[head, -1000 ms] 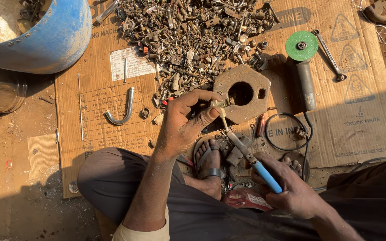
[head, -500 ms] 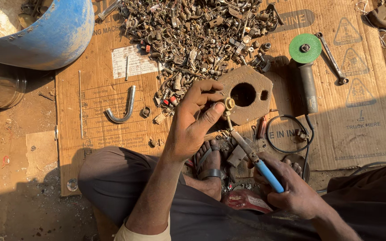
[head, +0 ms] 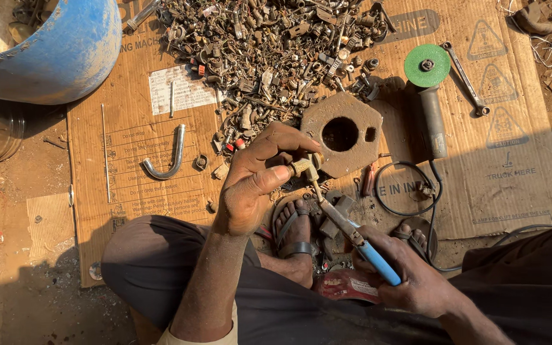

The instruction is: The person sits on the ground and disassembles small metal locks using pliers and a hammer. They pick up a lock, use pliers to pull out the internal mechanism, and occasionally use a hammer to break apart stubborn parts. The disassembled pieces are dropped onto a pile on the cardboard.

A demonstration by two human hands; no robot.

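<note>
Fingers of our left hand are pinching a brass fitting; our right hand is gripping blue-handled pliers against it.

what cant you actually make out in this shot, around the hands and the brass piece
- Brass fitting, head view: the left hand wraps most of it, so its full shape is hidden.
- Tool tip: too small to tell how the blue-handled tool meets the fitting.
- Right hand: its fingers curl under the handle, so the grip is hidden.
- Scrap pile: single pieces too small and tangled to name.
- Blue drum: cut off by the top-left edge.
</note>
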